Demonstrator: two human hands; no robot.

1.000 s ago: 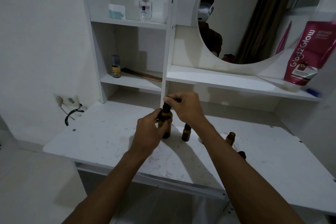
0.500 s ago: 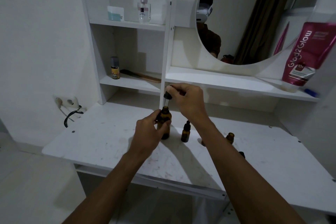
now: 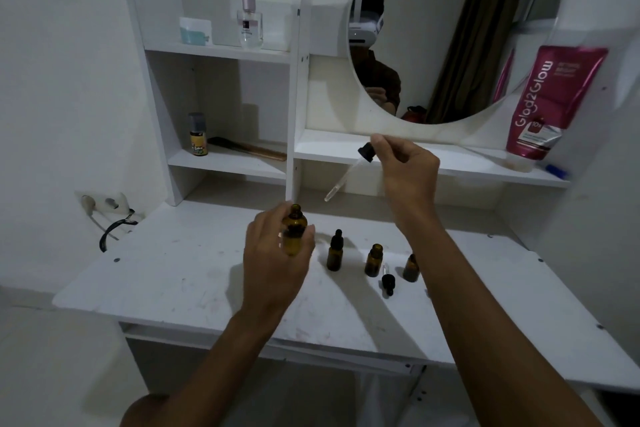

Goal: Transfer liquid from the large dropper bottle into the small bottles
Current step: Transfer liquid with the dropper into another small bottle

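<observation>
Over the worktop (image 3: 173,281), large amber dropper bottle (image 3: 294,234) uncapped, left hand (image 3: 273,263) grip wrapped round its body. Probably light, slick, breakable glass, so hold the body, not the neck. Right hand (image 3: 405,166) up high, grip pinching the glass dropper (image 3: 346,177) by its bulb, tip slanting down-left. Small bottles (image 3: 374,260) just beside.

The right hand (image 3: 405,166) has drawn the dropper (image 3: 349,173) fully out of the large dropper bottle (image 3: 294,232) and carried it up and to the right. The glass pipette now hangs tilted in the air, its tip pointing down-left, apart from the bottle's now open mouth. With the right forearm swung aside, an uncapped small bottle (image 3: 374,260) and a loose dropper cap (image 3: 388,282) lying on the surface (image 3: 180,281) have come into fuller view.
</observation>
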